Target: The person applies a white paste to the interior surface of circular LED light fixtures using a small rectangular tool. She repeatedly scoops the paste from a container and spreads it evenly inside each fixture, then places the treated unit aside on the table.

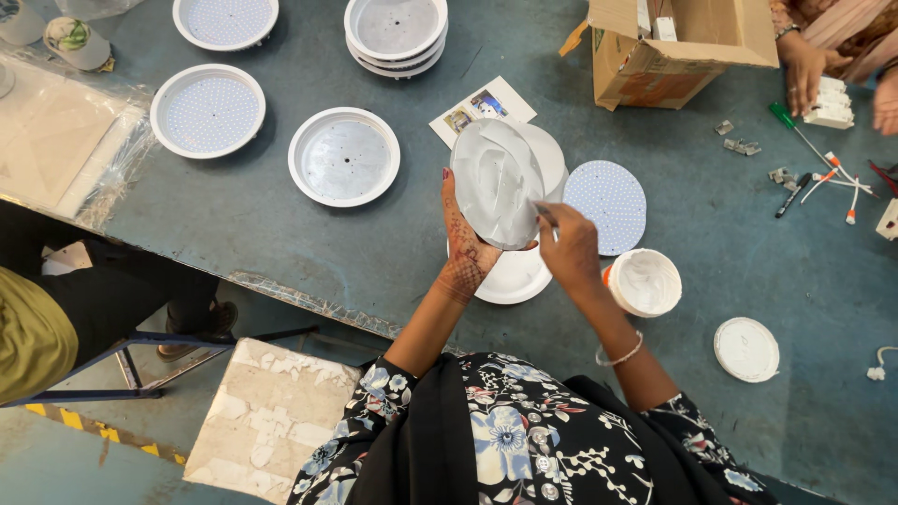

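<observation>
My left hand (465, 245) holds a round metal plate (498, 182) tilted up on its edge, its face smeared with white paste. My right hand (571, 251) grips a thin brush (546, 217) whose tip rests on the plate's right side. Just under the plate lies a white round housing (516, 279), and behind it another white rim (554, 154) shows. A round white dotted board (610, 206) lies flat to the right. An open tub of white paste (645, 281) stands by my right wrist, with its lid (746, 349) further right.
Several white round housings lie on the blue-grey table: (344, 156), (208, 109), (225, 21), and a stack (396, 33). A cardboard box (669, 47) stands at the back right, where another person's hands (804, 70) work near screwdrivers and small parts. A plastic-wrapped panel (61, 140) lies left.
</observation>
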